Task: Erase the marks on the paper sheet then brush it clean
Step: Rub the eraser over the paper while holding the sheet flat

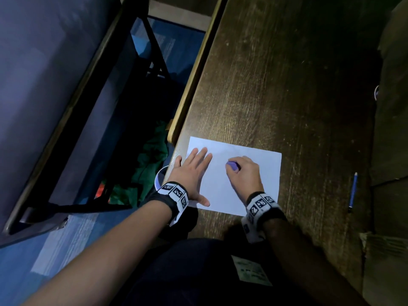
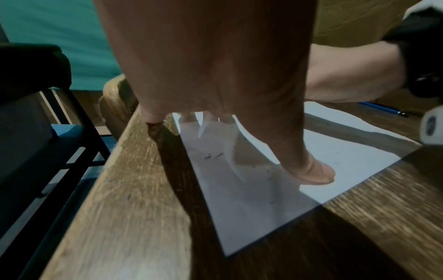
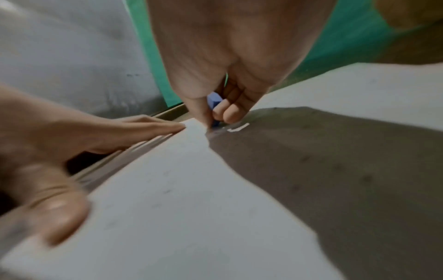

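A white paper sheet (image 1: pixel 254 173) lies flat on a dark wooden counter (image 1: pixel 276 85), near the person and close to the counter's left edge. The right hand (image 1: pixel 245 173) rests on the middle of the sheet, its fingers and thumb curled around a small blue eraser (image 1: pixel 232 165) and pinching it, with the eraser's lower end touching the paper. The left hand (image 1: pixel 189 173) lies on the sheet's left side, palm down, fingers straight and slightly spread, thumb (image 2: pixel 314 170) pressed on the paper near its near edge. The left wrist view shows small dark eraser crumbs (image 2: pixel 212 156) scattered on the sheet beside this hand. A blue pencil (image 1: pixel 352 192) lies on the counter to the right, well apart from the sheet. Left of the counter, lower down, are a blue floor (image 1: pixel 44 257), a dark chair frame (image 1: pixel 88 191) and crumpled green cloth (image 1: pixel 150 164). Both wrists wear bands with black-and-white square markers (image 1: pixel 174 192). The room is dim.
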### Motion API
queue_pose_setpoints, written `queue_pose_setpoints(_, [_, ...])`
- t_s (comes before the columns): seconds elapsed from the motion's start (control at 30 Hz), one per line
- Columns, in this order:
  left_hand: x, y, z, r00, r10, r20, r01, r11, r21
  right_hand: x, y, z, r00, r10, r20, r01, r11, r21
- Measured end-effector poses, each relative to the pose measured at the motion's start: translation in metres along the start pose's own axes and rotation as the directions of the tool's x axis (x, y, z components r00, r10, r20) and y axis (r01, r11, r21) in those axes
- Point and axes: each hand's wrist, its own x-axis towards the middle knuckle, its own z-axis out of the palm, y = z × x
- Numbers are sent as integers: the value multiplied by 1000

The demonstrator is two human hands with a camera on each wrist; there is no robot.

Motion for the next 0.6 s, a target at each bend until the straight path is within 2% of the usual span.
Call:
queue_pose_setpoints(0.03, [1,0,0,1000,-2,-4,2,1000,-7,-4,-3,5,1000,1,-25,-1,1000,9])
queue_pose_setpoints(0.07, [2,0,0,1000,-6,-12,6,1000,-10,-12,-9,12,999,-27,21,26,999,26])
queue_pose_setpoints(0.1, [2,1,1,1000,-12,-20,12,1000,-3,-25,-14,19,986,-78,146,72,996,46])
queue_pose_setpoints(0.17, [2,3,4,999,-28,-24,29,999,25,-48,-21,24,881,-236,411,242,969,38])
queue_pose_setpoints(0.2, [2,3,5,999,-31,-25,32,999,32,-45,-20,20,842,-286,457,303,952,38])
queue_pose_setpoints(0.23, [2,3,5,999,-28,-22,29,999,31,-34,-18,16,854,-299,425,316,948,33])
queue_pose_setpoints(0.27, [2,3,6,1000,-21,-16,21,999,25,-19,-15,12,911,-246,332,254,967,20])
queue_pose_setpoints(0.3, [1,3,5,1000,-14,-8,14,1000,15,-3,-11,6,968,-148,203,148,989,11])
queue_pose_setpoints(0.33, [1,2,5,1000,-9,-3,9,1000,9,11,-7,1,997,-39,66,39,999,7])
queue_pose_setpoints(0.37, [1,1,3,1000,-7,-2,7,1000,6,18,-4,-2,999,43,-31,-42,999,19])
queue_pose_setpoints(0.4, [2,0,2,1000,-6,0,6,1000,4,18,-5,1,995,70,-77,-68,997,21])
queue_pose_setpoints(0.43, [3,0,3,1000,-7,-2,7,1000,4,11,-10,7,997,57,-57,-56,998,26])
queue_pose_setpoints(0.5, [4,0,5,1000,-13,-12,13,1000,3,-17,-24,21,981,-52,186,45,998,41])
queue_pose_setpoints(0.57, [4,1,7,1000,-22,-14,22,1000,6,-39,-31,23,879,-200,433,209,978,26])
queue_pose_setpoints(0.6, [4,1,8,1000,-22,-14,23,1000,9,-35,-30,19,858,-233,458,244,969,36])
